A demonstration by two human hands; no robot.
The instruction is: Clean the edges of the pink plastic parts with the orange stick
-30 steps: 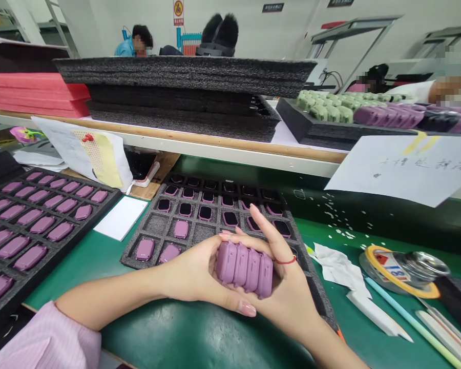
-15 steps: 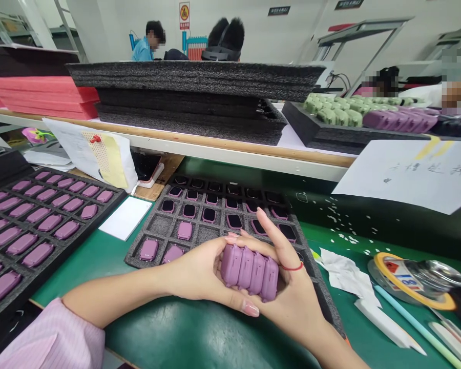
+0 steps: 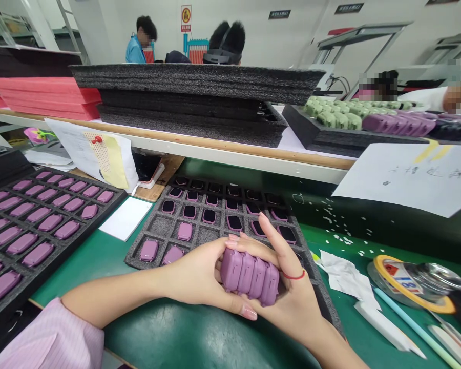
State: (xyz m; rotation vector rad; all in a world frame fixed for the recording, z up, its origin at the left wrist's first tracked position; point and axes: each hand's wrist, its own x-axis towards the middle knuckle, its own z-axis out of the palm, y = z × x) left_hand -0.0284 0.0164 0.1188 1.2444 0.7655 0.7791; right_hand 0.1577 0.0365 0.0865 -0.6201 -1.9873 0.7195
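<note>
Head view — my left hand [image 3: 195,270] and right hand [image 3: 297,302] clasp four purple watch cases [image 3: 249,277] above the counter [image 3: 157,328], near the foam tray [image 3: 159,226]. Other pieces [image 3: 185,231] sit in it, these four don't — partway, I judge. Their row runs lengthwise left to right, dipping rightward, slim edges facing me.

Left arm: light pink sleeve [image 3: 56,338] of finely ribbed fabric, fold visible near the lower edge of the view, ending on the forearm. Right forearm: no sleeve within view. Thin red cord bracelet [image 3: 294,275] worn at the right hand [image 3: 288,289]. Both hands ungloved; fingernails glossy, pale pink.
</note>
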